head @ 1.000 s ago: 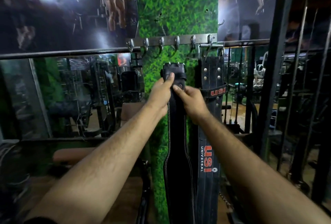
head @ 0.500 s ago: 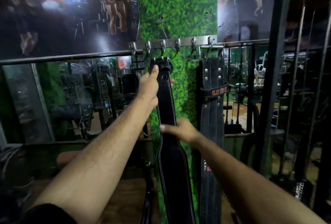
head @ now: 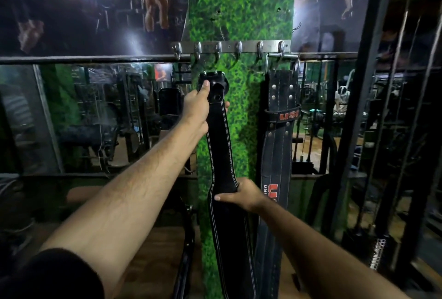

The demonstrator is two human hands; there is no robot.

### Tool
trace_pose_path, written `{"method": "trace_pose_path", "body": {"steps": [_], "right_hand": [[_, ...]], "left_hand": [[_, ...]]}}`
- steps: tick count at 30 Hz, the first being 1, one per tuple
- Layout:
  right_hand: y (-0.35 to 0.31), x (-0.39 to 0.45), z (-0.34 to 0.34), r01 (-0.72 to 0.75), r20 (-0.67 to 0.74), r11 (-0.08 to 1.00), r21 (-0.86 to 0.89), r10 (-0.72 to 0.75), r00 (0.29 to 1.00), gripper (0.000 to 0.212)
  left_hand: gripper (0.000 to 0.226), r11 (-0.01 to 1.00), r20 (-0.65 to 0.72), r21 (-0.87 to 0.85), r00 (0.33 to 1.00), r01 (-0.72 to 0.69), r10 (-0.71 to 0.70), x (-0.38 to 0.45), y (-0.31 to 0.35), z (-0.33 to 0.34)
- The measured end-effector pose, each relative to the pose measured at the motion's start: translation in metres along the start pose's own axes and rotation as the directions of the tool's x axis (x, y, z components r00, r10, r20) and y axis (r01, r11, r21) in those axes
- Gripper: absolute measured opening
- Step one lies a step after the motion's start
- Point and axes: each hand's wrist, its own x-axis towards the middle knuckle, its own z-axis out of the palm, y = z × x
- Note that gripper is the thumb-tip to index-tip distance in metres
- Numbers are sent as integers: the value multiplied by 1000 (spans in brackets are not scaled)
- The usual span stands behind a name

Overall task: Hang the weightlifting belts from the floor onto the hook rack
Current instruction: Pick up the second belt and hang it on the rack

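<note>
A plain black weightlifting belt (head: 221, 145) with white stitching hangs upright before the green grass-patterned wall. My left hand (head: 196, 107) grips it just under its buckle end, which sits slightly below the steel hook rack (head: 229, 46). My right hand (head: 241, 194) clasps the belt's wide middle section lower down. A second black belt (head: 278, 150) with red USI lettering hangs from the hooks at the rack's right end.
Several hooks on the rack's left and middle stand bare. A black horizontal rail (head: 91, 59) runs left of the rack above a mirror. A black metal frame (head: 358, 112) stands to the right. Wooden floor lies below.
My right hand has slid down from the buckle end to the belt's wide middle. My left hand has carried the buckle end up and to the left, closer to the hooks.
</note>
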Motion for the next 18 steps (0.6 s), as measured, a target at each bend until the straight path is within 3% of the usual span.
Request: {"method": "trace_pose_path", "body": {"steps": [3, 7, 11, 18], "right_hand": [[-17, -7, -8, 7, 27, 996, -86, -4, 1000, 41], [-69, -10, -24, 129, -236, 938, 323, -52, 970, 34], [-124, -3, -37, 271, -398, 846, 459, -76, 914, 36], [-166, 13, -32, 250, -495, 886, 391, -27, 868, 39]], "left_hand": [[28, 1000, -16, 0, 1000, -27, 27, -9, -2, -4], [37, 995, -30, 83, 998, -59, 62, -22, -11, -13], [62, 983, -27, 164, 996, -76, 81, -13, -30, -30], [13, 971, 104, 154, 980, -184, 170, -41, -41, -42]]}}
